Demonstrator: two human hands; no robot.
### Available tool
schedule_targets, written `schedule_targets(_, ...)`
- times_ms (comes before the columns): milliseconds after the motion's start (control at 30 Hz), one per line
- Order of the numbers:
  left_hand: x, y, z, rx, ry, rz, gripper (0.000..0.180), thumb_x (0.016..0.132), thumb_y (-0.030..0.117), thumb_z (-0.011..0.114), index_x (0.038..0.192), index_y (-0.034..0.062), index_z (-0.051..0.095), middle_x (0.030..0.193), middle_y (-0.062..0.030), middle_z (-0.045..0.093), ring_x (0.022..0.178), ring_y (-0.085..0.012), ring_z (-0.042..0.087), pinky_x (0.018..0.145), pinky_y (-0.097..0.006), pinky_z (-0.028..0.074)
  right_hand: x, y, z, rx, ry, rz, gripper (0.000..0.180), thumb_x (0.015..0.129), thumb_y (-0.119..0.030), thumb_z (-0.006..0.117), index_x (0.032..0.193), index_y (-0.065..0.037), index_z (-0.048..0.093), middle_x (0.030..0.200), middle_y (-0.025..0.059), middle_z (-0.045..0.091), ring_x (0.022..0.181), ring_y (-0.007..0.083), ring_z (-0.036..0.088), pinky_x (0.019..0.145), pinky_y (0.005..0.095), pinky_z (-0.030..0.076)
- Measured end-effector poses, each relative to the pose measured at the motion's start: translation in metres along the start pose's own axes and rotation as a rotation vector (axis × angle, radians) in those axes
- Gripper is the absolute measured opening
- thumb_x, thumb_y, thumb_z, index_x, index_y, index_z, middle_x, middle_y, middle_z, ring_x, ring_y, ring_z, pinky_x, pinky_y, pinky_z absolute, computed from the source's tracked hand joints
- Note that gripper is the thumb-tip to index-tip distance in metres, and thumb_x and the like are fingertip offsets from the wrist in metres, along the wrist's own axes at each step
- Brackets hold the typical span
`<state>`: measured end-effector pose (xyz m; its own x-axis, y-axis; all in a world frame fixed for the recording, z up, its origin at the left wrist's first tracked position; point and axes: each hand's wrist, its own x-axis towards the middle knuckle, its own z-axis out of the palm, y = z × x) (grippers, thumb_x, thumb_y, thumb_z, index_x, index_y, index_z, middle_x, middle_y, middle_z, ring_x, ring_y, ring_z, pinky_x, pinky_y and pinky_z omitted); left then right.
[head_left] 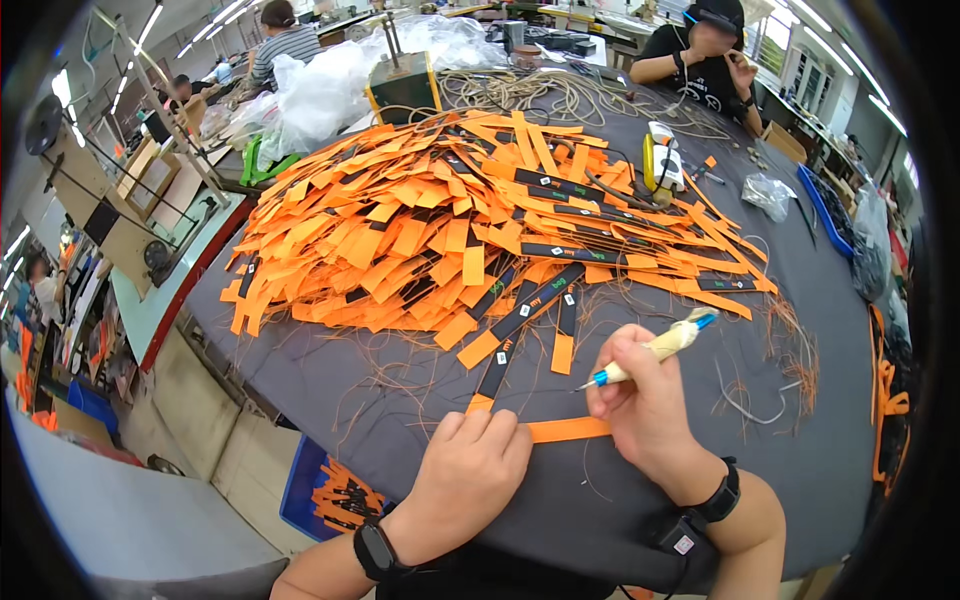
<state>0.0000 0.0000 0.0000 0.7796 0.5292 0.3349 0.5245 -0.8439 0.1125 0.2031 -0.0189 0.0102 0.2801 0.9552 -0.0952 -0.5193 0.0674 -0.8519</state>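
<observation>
The left hand (470,468) curls its fingers over a strap (570,430), apparently steadying it on the desk (825,350); the right hand (645,405) pinches a tool (655,352) pen-like, likely for control.

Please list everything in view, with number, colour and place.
Strap pieces: many, orange and black, piled centrally
Flat strap: one, orange, near side
Pointed tool: one, cream and blue, beyond strap
Threads: many, mostly orange, around pile
Device: one, yellow and white, beside pile
Rope: uncounted, beige, behind pile
Plastic: uncounted, whitish, back left
Tray: one, blue, far right
Crate: one, blue, lower left
Table: one, dark grey, centre
Other people: several, mixed clothing, background
Wristbands: two, black, wrists
Left hand: one, on strap
Right hand: one, holding tool
</observation>
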Motion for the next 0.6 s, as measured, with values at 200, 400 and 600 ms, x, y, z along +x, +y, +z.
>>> schedule_targets(200, 0.006, -0.004, 0.002, 0.062, 0.005, 0.097, 0.014, 0.082, 0.012, 0.060, 0.093, 0.0028, 0.062, 0.077, -0.0044, 0.045, 0.071, -0.0174, 0.054, 0.065, -0.028, 0.043, 0.001, -0.029, 0.006, 0.014, -0.008, -0.193, 0.019, 0.094, -0.019, 0.060, 0.081, -0.006, 0.054, 0.061, 0.0015, 0.053, 0.047, 0.0116, 0.052, 0.042, 0.0249, 0.044)
schedule_targets(400, 0.008, -0.024, -0.019, 0.032, -0.039, 0.075, 0.013, 0.080, 0.009, 0.061, 0.092, 0.0036, 0.061, 0.082, -0.0058, 0.052, 0.080, -0.0216, 0.058, 0.070, -0.034, 0.047, 0.002, -0.058, 0.007, 0.044, 0.047, -0.306, 0.025, 0.093, -0.026, 0.061, 0.079, -0.010, 0.047, 0.060, -0.0009, 0.043, 0.046, 0.0090, 0.043, 0.041, 0.0227, 0.039)
schedule_targets(600, -0.045, -0.098, -0.048, -0.277, 0.243, -0.391, 0.005, 0.090, 0.002, 0.057, 0.095, 0.0018, 0.057, 0.128, -0.0223, 0.056, 0.124, -0.0412, 0.050, 0.105, -0.043, 0.040, 0.002, -0.081, -0.001, 0.057, 0.010, -0.419, 0.027, 0.100, -0.025, 0.052, 0.079, -0.010, 0.045, 0.059, -0.0012, 0.040, 0.044, 0.0088, 0.040, 0.041, 0.0221, 0.032)
